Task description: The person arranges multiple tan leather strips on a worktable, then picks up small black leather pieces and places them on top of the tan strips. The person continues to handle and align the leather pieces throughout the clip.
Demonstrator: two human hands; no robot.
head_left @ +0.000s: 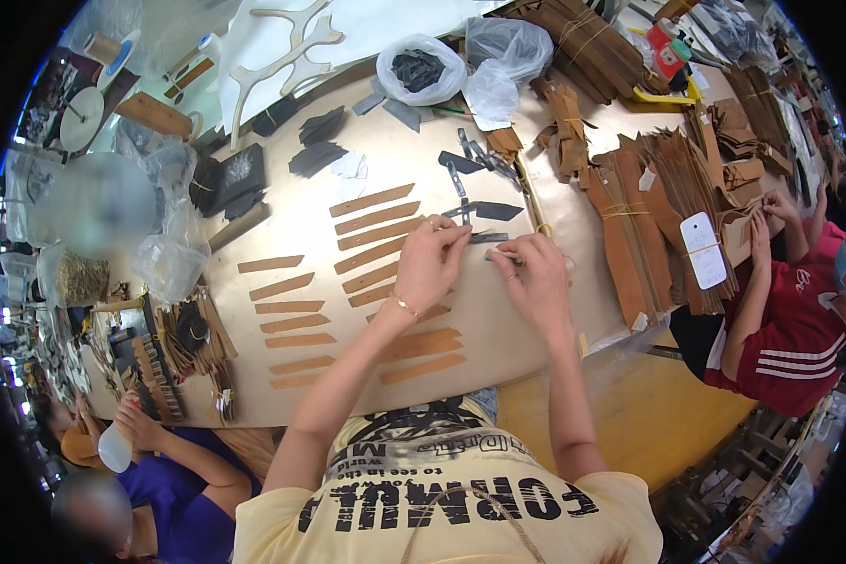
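My left hand is closed in a pinch at the end of a small dark strip, over the middle of the table. Just to the right, the fingers of my right hand are pressed together on something small and greyish, too small to name. Beyond my fingertips lie more black strips and pieces. Brown leather strips lie in two slanted columns: a right column, partly hidden by my left arm, and a left column.
Tied stacks of brown leather pieces with a white tag card lie at right. A plastic bag of black pieces stands at the back. People work at the right and lower left. Clear plastic bags crowd the left.
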